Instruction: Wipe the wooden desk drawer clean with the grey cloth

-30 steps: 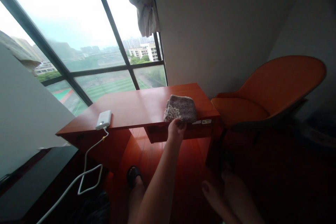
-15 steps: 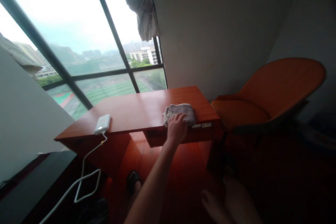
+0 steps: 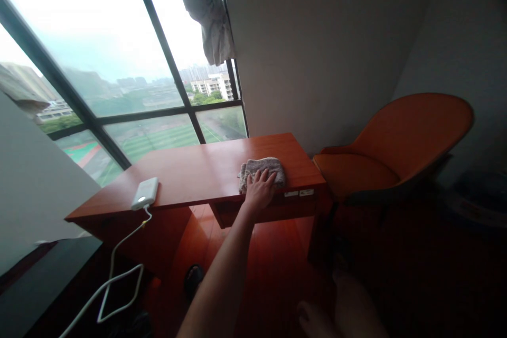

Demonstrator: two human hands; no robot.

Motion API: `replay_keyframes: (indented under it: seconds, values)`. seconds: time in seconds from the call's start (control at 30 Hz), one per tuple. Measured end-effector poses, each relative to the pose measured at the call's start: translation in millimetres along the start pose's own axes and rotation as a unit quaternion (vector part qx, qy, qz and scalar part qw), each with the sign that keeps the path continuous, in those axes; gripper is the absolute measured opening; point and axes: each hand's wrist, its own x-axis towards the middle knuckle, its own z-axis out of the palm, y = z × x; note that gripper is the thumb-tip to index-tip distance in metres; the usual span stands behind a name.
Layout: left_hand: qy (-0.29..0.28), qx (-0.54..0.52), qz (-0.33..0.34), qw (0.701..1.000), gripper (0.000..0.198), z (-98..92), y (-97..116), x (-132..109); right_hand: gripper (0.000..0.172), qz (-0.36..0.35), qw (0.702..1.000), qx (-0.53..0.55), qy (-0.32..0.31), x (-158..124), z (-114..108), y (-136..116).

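Observation:
A folded grey-brown cloth (image 3: 273,168) with a speckled, fuzzy weave lies near the front edge of a reddish-brown wooden desk (image 3: 202,174). My left hand (image 3: 259,190) rests on its near part, palm down, fingers spread and lying flat over the fabric. The underside of that palm is hidden. What looks like my right hand (image 3: 315,321) hangs low at the bottom of the view, in dark shadow and away from the desk. Its fingers are too dim to make out.
On the desk's left side lies a white power bank (image 3: 146,193) with a white cable (image 3: 114,251) trailing down. An orange chair (image 3: 412,142) stands at the right. Windows (image 3: 119,63) rise behind the desk; a knotted curtain (image 3: 209,16) hangs there. My slippered foot (image 3: 193,277) is below.
The view has shifted slightly, so everything sits a bit further left and lower. My left hand's fingers now lie flatter and more spread on the cloth.

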Motion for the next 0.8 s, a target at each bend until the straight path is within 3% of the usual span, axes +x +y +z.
replay_keyframes:
  seconds: [0.2,0.3,0.4,0.53,0.63,0.7,0.8]
  values:
    - [0.012,0.002,0.017,1.000,0.053,-7.3,7.9,-13.5,0.040,-0.010,1.000,-0.020,-0.016,-3.0,-2.1,-0.9]
    - [0.013,0.000,0.031,0.999,0.057,-0.6,19.6,-47.8,0.042,-0.005,0.999,-0.030,-0.022,-1.4,-1.2,-0.6]
    - [0.004,-0.029,0.038,0.999,0.056,18.2,31.3,-104.1,0.042,-0.005,0.999,-0.038,-0.030,-0.6,-1.0,-2.4]
    - [-0.155,-0.147,-0.028,0.977,0.065,52.6,40.5,-194.5,0.040,-0.025,0.998,-0.042,-0.034,1.5,1.6,-2.4]
    - [-0.250,-0.268,-0.111,0.924,0.059,73.2,43.2,-248.9,0.046,-0.035,0.999,-0.027,-0.019,5.7,3.6,-0.2]
    - [-0.282,-0.317,-0.153,0.893,0.050,80.9,43.9,-271.5,0.049,-0.046,0.999,0.017,0.000,7.8,0.9,-2.3]
    - [-0.297,-0.345,-0.171,0.874,0.043,84.4,45.3,-287.7,0.051,-0.053,0.991,0.116,0.028,5.1,-9.8,-15.7]
